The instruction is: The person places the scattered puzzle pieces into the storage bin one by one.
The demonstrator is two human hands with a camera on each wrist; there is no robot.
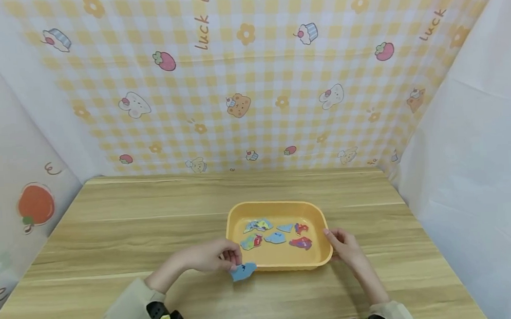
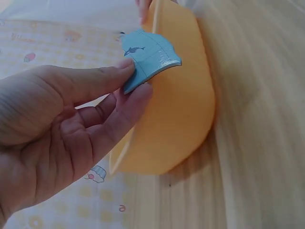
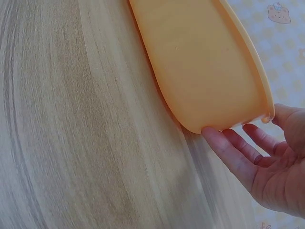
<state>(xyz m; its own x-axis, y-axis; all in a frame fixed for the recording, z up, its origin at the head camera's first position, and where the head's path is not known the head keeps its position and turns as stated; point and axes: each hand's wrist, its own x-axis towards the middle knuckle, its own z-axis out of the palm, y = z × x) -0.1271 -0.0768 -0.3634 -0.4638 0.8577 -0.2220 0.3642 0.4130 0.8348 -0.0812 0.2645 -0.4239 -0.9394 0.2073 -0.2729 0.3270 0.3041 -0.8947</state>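
Observation:
Between thumb and fingertips, my left hand (image 1: 213, 255) pinches a light blue puzzle piece (image 1: 243, 271) at the front left of a yellow plastic tray (image 1: 270, 257). In the left wrist view the blue piece (image 2: 151, 51) bears a small dark dolphin-like figure and has an irregular edge. My right hand (image 1: 346, 245) grips the tray's right end. Its thumb lies over the rim while the fingers touch the outer wall, as the right wrist view of the tray (image 3: 205, 62) shows. Inside the tray lie several flat pieces, among them a red one (image 1: 301, 243) and a pale blue one (image 1: 275, 238).
The tray stands on a wood-grain table (image 1: 153, 205). A yellow checked cloth (image 1: 250, 72) with cartoon prints hangs behind the table, and white cloth (image 1: 478, 141) hangs at the sides. Each wrist wears a black camera strap (image 1: 165, 318).

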